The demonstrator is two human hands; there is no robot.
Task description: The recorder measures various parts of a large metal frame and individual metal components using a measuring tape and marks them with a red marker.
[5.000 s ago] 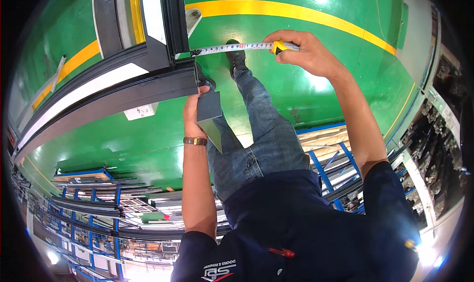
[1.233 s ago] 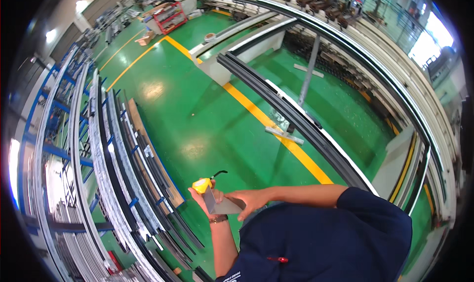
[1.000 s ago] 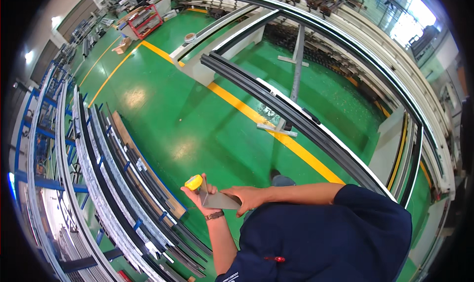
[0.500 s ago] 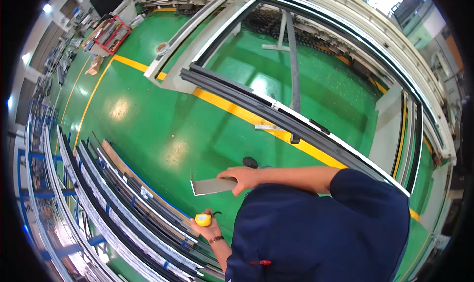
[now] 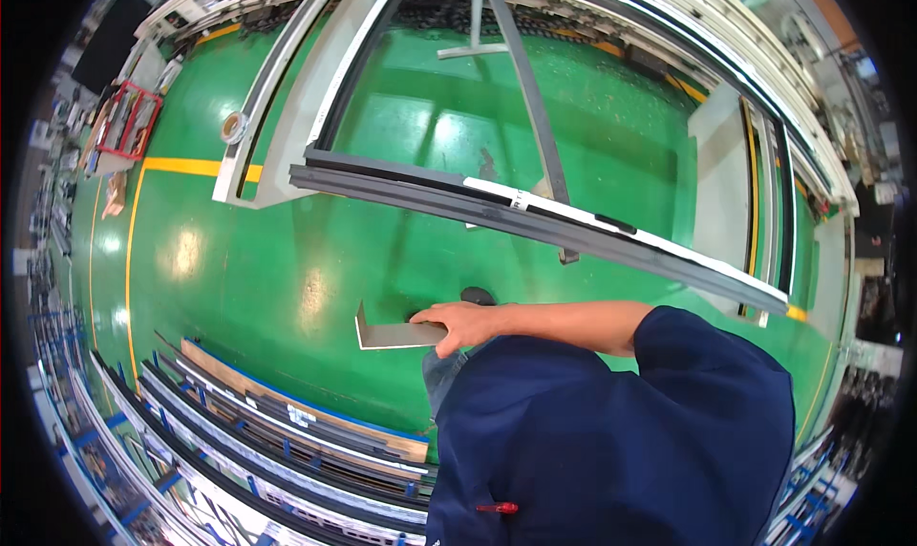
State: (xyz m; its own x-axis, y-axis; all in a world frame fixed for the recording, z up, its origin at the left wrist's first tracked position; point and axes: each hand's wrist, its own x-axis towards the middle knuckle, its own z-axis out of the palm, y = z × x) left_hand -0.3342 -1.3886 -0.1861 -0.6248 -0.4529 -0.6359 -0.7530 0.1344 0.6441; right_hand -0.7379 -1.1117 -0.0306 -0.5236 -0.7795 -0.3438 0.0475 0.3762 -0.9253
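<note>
A glossy green floor is stretching under a long dark window frame, with stacked profiles lying along the near edge. The right hand is clenching one end of a short grey angle piece, holding it level above the floor before the body. It is looking light, stiff and smooth-faced, likely sharp at the cut ends, so gripping the flat flange seems safest; the left hand is out of view.

navy short-sleeved shirt | jeans | perhaps a red chest mark

Grey L-shaped metal angle piece, held level above green floor.
</note>
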